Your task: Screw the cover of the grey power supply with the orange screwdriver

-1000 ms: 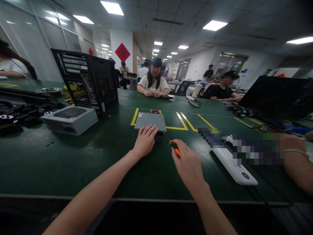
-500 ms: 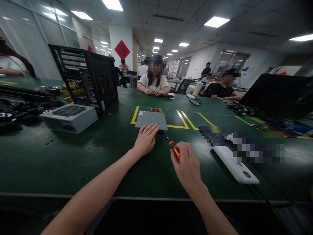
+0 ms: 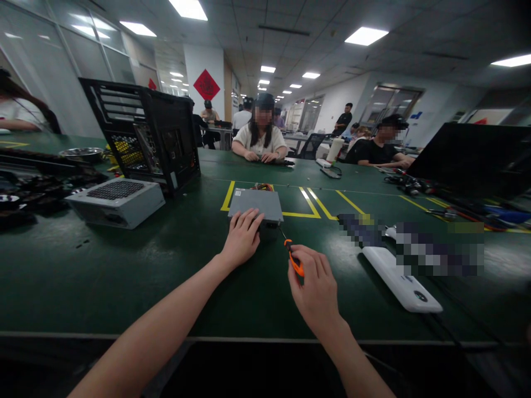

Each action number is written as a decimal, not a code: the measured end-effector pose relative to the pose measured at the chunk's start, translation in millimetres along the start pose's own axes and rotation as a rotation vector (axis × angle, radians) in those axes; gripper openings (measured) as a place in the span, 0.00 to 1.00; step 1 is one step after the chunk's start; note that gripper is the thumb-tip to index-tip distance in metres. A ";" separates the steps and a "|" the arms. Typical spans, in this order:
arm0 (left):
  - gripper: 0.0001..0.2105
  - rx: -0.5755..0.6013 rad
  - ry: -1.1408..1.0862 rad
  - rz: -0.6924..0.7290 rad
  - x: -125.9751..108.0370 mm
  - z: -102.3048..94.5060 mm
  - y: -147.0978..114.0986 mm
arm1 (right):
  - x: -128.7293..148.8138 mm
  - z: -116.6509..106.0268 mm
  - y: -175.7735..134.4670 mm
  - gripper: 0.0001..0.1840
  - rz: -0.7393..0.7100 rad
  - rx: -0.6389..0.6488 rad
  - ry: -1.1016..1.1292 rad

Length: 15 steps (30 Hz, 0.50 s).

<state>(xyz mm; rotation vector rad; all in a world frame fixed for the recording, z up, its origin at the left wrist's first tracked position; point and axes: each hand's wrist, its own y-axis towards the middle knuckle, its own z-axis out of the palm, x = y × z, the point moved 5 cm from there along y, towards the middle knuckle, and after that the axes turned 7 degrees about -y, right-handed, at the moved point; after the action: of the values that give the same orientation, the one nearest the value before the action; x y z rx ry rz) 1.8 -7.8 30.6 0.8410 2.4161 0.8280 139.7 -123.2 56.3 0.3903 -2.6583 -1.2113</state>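
Note:
A grey power supply unit (image 3: 265, 203) sits on the green table in front of me, with coloured wires (image 3: 263, 187) at its far side. Across its top and near edge lies my left hand (image 3: 243, 237), fingers stretched out; the thumb is mostly hidden. My right hand (image 3: 315, 279) is closed round the orange-and-black handle of a screwdriver (image 3: 299, 270). The thin shaft slants up and left, and its tip meets the near right corner of the power supply unit. Whether it sits in a screw is too small to tell.
A second power supply unit (image 3: 120, 204) and a black computer case (image 3: 143, 132) stand at left. To the right lie a white power strip (image 3: 402, 279) and a black monitor (image 3: 477, 160). Across the table sits a person (image 3: 263, 135); others are farther back.
My left hand has slid slightly left and toward me on the power supply unit. My right hand and the screwdriver handle have shifted a little, with the shaft still at the corner.

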 end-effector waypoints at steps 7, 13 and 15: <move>0.22 0.005 0.014 0.009 0.4 -0.1 -0.1 | -3.3 1.7 1.6 0.07 0.038 -0.097 0.000; 0.22 0.000 0.051 0.011 -0.1 0.3 -0.3 | -2.9 1.8 0.2 0.13 -0.015 -0.220 0.027; 0.22 0.001 0.053 0.014 -0.1 0.3 -0.3 | -5.6 3.2 -1.2 0.11 0.017 -0.208 0.030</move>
<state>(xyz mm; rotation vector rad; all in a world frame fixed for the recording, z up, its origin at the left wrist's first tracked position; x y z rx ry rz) 1.9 -8.0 30.2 0.8479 2.4596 0.8650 144.3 -119.9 53.0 0.3476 -2.4735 -1.4476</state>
